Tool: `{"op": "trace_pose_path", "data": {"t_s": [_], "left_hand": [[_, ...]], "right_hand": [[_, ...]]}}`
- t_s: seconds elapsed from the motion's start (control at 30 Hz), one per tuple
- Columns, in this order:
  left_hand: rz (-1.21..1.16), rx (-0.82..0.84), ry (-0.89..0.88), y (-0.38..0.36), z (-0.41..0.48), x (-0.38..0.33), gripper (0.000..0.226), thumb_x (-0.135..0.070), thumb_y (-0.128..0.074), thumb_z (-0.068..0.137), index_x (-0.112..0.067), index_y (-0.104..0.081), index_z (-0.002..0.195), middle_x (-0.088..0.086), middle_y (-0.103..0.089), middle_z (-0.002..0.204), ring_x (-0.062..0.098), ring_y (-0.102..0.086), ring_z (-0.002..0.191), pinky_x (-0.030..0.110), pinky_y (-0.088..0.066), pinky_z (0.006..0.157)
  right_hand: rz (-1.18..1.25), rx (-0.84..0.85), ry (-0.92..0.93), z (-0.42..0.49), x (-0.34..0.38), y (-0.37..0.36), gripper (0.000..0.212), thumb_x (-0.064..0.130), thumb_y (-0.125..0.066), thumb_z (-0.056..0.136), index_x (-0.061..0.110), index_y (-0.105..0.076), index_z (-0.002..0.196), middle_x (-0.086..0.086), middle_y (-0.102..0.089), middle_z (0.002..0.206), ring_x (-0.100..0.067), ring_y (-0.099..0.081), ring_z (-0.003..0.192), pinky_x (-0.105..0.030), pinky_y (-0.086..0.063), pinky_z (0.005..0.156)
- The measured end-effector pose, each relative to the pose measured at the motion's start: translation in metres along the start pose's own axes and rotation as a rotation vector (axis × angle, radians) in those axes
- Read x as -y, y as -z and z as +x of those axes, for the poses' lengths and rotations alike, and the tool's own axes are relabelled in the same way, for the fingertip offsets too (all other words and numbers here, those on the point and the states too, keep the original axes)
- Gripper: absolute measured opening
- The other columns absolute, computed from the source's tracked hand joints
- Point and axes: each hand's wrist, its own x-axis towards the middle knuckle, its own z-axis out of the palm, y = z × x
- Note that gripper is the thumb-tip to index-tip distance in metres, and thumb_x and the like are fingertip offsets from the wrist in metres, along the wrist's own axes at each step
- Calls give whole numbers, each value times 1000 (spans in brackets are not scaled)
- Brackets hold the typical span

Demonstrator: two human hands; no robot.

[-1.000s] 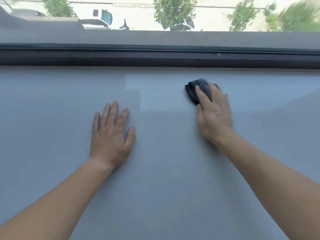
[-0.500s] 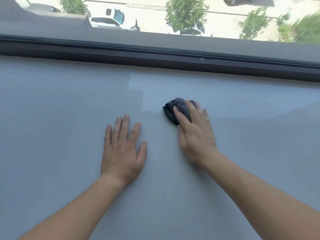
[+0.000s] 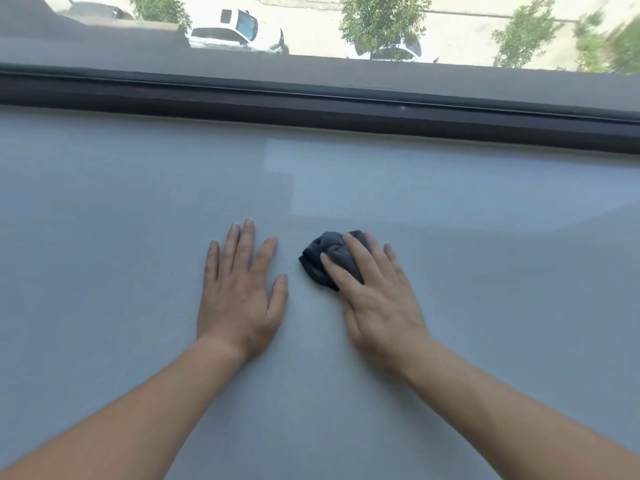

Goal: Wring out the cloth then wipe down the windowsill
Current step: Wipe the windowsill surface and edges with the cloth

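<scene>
Right, two bare forearms come in over the near edge of the windowsill, a plain grey-blue surface. The left hand lies palm down around the middle of the sill, fingers straight and slightly spread, holding nothing. The right hand is just beside it on the right, not touching it. It is also palm down, with the fingers stretched out flat over the cloth, pressing it onto the sill with no curled grip visible.

The cloth is a small, dark grey, bunched wad under the right thumb and fingers. Its left and far parts stick out past the thumb and index finger, toward the left hand. A strip of bare sill separates the cloth from the left thumb. It sits mid-depth on the sill, well short of the far edge.

Farther back, a paler patch of light lies on the sill near the far edge. A dark window frame runs the full width along that edge. Through the glass are a white car, a tree and pale pavement.
</scene>
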Motion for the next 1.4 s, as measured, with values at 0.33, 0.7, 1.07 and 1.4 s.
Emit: {"op": "trace_pose_path", "data": {"t_s": [0.33,0.7,1.07,1.4], "left_hand": [[-11,9,16,0,-1,-1,67,-49,-23,93,-22,-27,154,4,-5,166,16,5,153,43,5,123],[-33,1,1,-2,-2,2,67,-50,-15,93,-22,-29,153,6,-8,166,19,1,153,43,6,122],[-299,-82,-24,1,-6,7,67,-42,-30,94,-15,-20,154,8,-21,163,18,-10,152,40,4,123],[-166,-54,-131,6,-140,29,51,-37,-37,94,-15,-50,138,12,-33,157,26,-21,149,50,-4,122]], "right_hand": [[45,-128,-324,14,-16,10,60,13,-49,91,25,-42,149,-6,-22,162,-34,-13,151,-51,-8,123],[31,-116,-435,7,-40,19,54,19,-44,98,29,-37,151,-5,-18,163,-29,-9,152,-46,-3,124],[-26,31,38,-85,30,-5,61,16,-53,88,30,-45,146,-9,-31,159,-34,-24,149,-56,-18,120],[17,-5,-37,-137,96,-24,62,17,-48,87,27,-43,148,-9,-26,162,-36,-17,150,-57,-15,120]]}}
